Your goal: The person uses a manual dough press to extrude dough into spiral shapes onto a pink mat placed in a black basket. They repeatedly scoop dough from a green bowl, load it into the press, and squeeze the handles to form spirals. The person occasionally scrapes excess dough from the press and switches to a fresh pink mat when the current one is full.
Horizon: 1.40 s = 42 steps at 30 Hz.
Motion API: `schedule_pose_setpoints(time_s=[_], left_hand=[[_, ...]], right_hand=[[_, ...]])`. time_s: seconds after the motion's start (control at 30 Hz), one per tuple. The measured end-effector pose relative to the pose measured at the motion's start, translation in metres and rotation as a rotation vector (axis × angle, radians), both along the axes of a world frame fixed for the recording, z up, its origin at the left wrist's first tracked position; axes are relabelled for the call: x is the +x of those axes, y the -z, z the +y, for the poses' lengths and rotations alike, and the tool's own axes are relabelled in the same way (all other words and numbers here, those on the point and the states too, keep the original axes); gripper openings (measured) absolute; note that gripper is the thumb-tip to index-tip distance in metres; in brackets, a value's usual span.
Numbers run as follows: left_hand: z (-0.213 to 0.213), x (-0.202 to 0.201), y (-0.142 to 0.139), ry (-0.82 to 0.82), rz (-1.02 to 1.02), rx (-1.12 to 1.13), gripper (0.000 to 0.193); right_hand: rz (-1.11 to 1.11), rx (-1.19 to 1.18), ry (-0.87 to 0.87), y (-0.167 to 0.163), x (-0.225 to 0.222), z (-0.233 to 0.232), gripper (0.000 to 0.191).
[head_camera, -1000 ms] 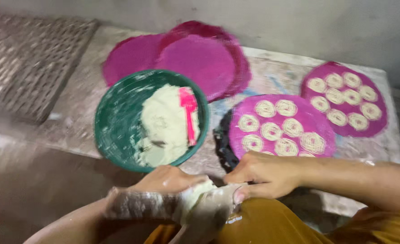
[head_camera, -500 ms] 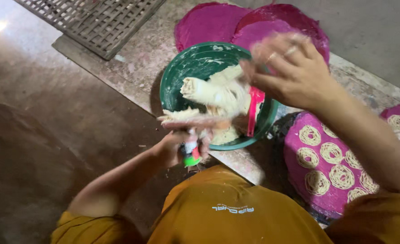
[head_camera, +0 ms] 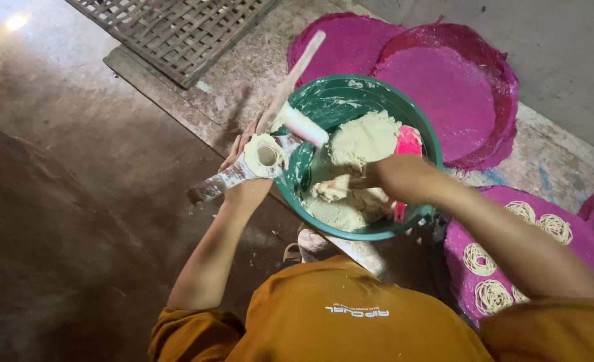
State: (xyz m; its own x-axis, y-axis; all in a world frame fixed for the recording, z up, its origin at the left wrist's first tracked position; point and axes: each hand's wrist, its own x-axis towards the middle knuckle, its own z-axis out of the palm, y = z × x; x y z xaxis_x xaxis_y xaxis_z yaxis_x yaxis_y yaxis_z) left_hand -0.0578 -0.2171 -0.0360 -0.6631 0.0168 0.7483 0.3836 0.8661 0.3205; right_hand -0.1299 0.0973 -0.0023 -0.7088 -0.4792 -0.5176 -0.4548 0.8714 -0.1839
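Person seen from above | mustard-orange shirt point(head_camera: 350, 322), small white print on chest | sleeves point(head_camera: 190, 328) rolled at elbows | bare forearms, lower frame

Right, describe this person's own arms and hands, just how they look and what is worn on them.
Both hands are bare, with no gloves and no rings or watch that show. The left hand and right hand carry smears of pale dough. Both forearms are uncovered; orange sleeves, matching the orange shirt, are pushed up to about the elbows.
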Motion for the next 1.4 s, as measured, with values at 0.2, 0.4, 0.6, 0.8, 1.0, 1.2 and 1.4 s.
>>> schedule_pose_setpoints(time_s=[0.2,0.4,0.6,0.8,1.0,1.2,1.4], left_hand=[[0.020,0.006,-0.015,0.157,-0.286,0.070,0.074],[0.053,-0.001,0.010,0.500,-0.198,-0.036,0.064],[0.071,0.003,0.067,0.851,-0.831,0.679,0.053],[0.046,-0.019,0.053,0.436,-0.603,0.195,0.046],[0.088,-0.020,0.034,0.435,-0.474,-0.079,0.042],[0.074,-0.024,0.027,0.209,-0.552,-0.068,0.027],[0.070,-0.031,0.013,0.136,-0.040,0.189,0.063]], right_hand=[[-0.220,-0.398,0.179,-0.116,0.028,0.024,0.043],[0.180,0.029,-0.101,-0.092,0.069,-0.033,0.030],[0.832,0.258,-0.776,-0.080,0.104,-0.025,0.022],[0.639,0.070,-0.333,-0.176,0.110,0.013,0.038],[0.705,0.161,-0.548,-0.105,0.084,-0.028,0.030],[0.707,-0.097,-0.422,-0.108,0.094,0.017,0.037],[0.496,-0.512,0.192,-0.066,0.083,0.011,0.055]])
